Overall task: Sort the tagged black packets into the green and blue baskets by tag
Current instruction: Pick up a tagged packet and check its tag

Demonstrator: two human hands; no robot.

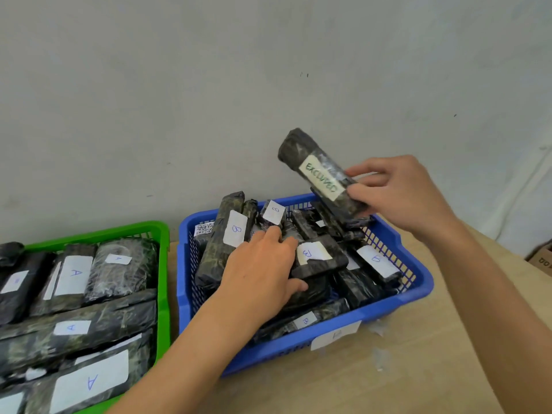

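My right hand point(397, 192) grips a black packet point(307, 156) with a pale tag that reads EXCLUDED, tilted in the air above the blue basket's far right corner. The blue basket point(418, 289) in the middle holds several black packets with B tags; one B packet point(325, 258) lies on top. Inside that basket my left hand point(263, 270) rests on the packets, fingers bent over them, the thumb beside the B packet. The green basket point(162, 282) at the left holds several black packets tagged A point(74, 276).
The baskets stand side by side on a light wooden table point(403, 377) against a grey wall. A white label is stuck on the blue basket's front rim. A cardboard box point(542, 258) shows at the right edge beyond the table.
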